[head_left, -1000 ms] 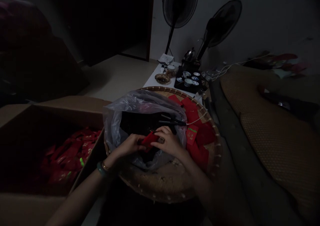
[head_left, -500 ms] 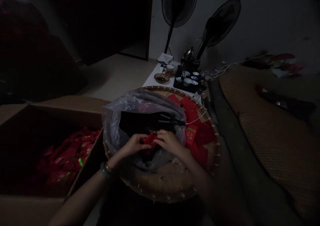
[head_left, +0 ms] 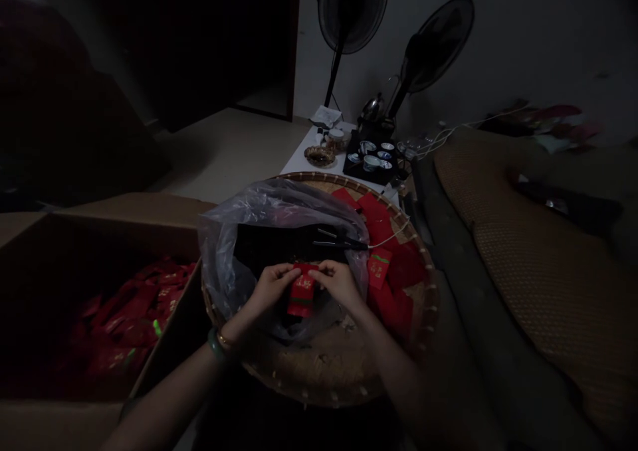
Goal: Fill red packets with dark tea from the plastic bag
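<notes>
A small red packet (head_left: 302, 290) with light print hangs upright between my hands, above a clear plastic bag (head_left: 259, 228) of dark contents. My left hand (head_left: 270, 287) pinches the packet's top left corner and my right hand (head_left: 335, 281) pinches its top right corner. The bag lies in a round woven tray (head_left: 343, 364) on my lap. More red packets (head_left: 386, 252) are spread over the tray's right side. A dark tong-like tool (head_left: 339, 240) rests on the bag just beyond my right hand.
An open cardboard box (head_left: 100, 218) at the left holds several red packets (head_left: 134, 318). Beyond the tray a low white table carries a black tea tray with cups (head_left: 371, 159). Two standing fans (head_left: 349, 12) are by the wall. A woven mat (head_left: 548, 258) covers the right.
The red packet was bunched between my hands low over the bag; now it is lifted and held flat and upright by its top corners.
</notes>
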Action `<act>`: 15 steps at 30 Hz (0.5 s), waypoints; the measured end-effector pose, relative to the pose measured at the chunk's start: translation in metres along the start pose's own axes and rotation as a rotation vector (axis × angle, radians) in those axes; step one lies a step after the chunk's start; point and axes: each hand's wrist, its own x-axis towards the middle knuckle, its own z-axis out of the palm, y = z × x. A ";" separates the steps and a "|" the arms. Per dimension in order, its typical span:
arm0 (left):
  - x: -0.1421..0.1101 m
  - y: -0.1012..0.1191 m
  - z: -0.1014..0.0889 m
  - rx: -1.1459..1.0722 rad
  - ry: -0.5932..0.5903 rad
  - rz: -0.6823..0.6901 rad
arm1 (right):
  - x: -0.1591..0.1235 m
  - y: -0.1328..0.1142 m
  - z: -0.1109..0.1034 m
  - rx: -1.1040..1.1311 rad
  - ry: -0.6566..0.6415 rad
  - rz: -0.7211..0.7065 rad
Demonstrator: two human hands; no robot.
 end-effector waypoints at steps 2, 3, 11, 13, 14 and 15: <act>0.000 -0.001 0.002 0.008 0.030 0.025 | 0.001 0.001 0.000 0.008 0.045 0.004; 0.001 -0.001 0.002 0.010 0.043 0.033 | 0.001 0.001 0.000 0.013 0.049 0.001; 0.003 0.004 0.011 -0.071 -0.034 -0.047 | 0.003 -0.004 0.004 -0.046 0.078 -0.023; 0.001 0.001 0.014 -0.075 -0.116 -0.113 | 0.004 -0.005 0.003 -0.063 0.127 -0.034; 0.000 -0.001 0.014 -0.066 -0.156 -0.153 | 0.005 -0.006 0.003 -0.061 0.135 -0.028; 0.000 -0.003 0.014 -0.056 -0.192 -0.195 | 0.005 -0.006 0.001 -0.052 0.137 -0.018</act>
